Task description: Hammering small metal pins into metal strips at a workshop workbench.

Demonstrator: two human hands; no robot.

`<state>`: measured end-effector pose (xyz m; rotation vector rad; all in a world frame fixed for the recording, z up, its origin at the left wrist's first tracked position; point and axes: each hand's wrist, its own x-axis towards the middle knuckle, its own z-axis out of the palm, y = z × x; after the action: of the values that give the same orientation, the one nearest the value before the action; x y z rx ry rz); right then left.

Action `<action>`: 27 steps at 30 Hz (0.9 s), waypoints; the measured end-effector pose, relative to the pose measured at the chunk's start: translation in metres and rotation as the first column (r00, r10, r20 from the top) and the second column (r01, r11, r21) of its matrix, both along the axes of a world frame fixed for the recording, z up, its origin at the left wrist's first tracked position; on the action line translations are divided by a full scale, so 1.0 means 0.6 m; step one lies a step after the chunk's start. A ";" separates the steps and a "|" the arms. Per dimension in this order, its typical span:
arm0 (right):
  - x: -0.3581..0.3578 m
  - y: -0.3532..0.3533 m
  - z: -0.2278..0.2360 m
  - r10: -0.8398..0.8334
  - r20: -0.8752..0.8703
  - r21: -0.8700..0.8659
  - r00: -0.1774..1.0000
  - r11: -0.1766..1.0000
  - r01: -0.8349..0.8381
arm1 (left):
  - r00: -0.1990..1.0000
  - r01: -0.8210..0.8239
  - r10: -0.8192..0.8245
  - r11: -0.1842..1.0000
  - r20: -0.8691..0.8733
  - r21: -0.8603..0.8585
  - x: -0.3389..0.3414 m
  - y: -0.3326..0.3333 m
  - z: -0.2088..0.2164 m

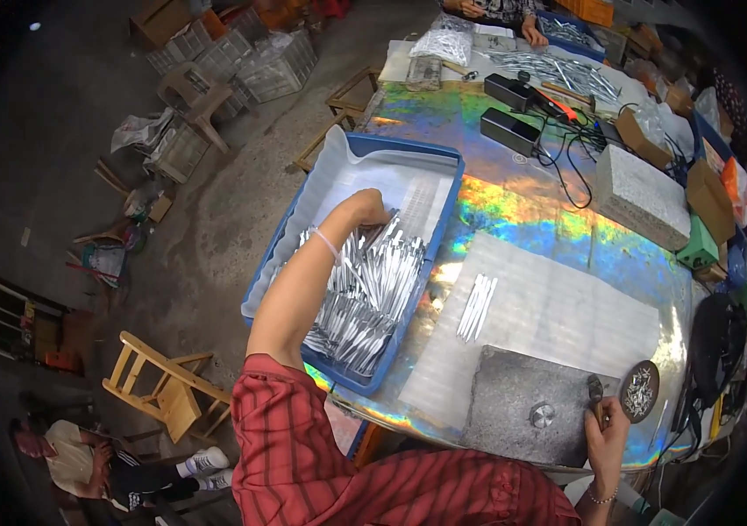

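My left hand (366, 209) reaches into a blue plastic tray (446, 203) lined with white sheet and filled with several shiny silver metal pieces (372, 289); its fingers are curled down among the pieces, and what they hold is hidden. My right hand (606, 432) rests at the near right edge of the table, shut on a small dark-headed hammer (595, 390). It sits beside a grey stone block (522, 403) with a round metal disc (542, 415) on it. A few silver pieces (477, 307) lie on a white sheet (566, 316) in the middle.
A small round dish of tiny metal parts (639, 392) stands by my right hand. Black boxes (510, 131) with cables, a grey block (642, 196) and cartons crowd the far table. Another person's hands (531, 31) work at the far end. Wooden chairs (167, 386) and someone seated (84, 456) are left.
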<state>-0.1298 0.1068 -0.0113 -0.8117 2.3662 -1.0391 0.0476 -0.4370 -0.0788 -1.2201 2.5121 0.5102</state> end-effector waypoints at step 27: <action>-0.001 0.004 -0.010 0.003 -0.072 -0.094 0.997 0.996 -0.010 | 0.909 0.063 -0.032 0.996 -0.415 0.060 0.050 0.011 0.120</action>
<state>-0.1301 0.1090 -0.0171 -0.9044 2.3877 -1.1444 0.0774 -0.4303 -0.0065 -1.1144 2.8295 0.9254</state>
